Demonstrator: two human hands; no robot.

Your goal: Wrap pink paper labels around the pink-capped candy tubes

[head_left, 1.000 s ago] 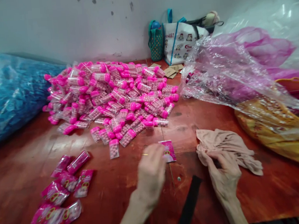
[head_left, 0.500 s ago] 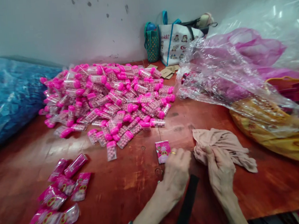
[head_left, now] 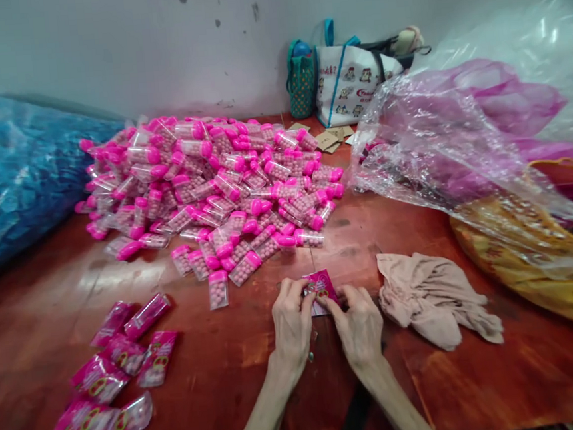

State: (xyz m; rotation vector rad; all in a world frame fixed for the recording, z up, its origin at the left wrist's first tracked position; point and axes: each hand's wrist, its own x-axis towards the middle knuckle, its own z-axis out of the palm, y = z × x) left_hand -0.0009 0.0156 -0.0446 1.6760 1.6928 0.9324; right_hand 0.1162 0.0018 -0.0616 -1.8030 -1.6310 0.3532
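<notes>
A small flat pink printed sleeve (head_left: 325,282) lies on the red-brown table in front of me. My left hand (head_left: 290,318) pinches its left edge with thumb and fingertips. On the other side, my right hand (head_left: 360,325) has its thumb on the lower front and its fingers curled at the right edge. Part of the sleeve is hidden behind my fingers. A crumpled beige cloth (head_left: 434,299) rests just right of my right hand, apart from it. Beyond the hands is a large heap of clear candy bottles with pink caps (head_left: 228,180), filled with pink balls.
Several bottles in pink printed sleeves (head_left: 124,355) lie at front left. A blue-filled plastic bag (head_left: 28,184) stands at far left. Right are crinkled clear plastic (head_left: 425,136) and a yellow bag (head_left: 510,249). A white tote (head_left: 340,86) and brown cards (head_left: 329,141) are at the back.
My right hand has let go of the cloth and moved left to the sleeve. My left hand has shifted left and now grips the sleeve's left edge. The view has turned slightly.
</notes>
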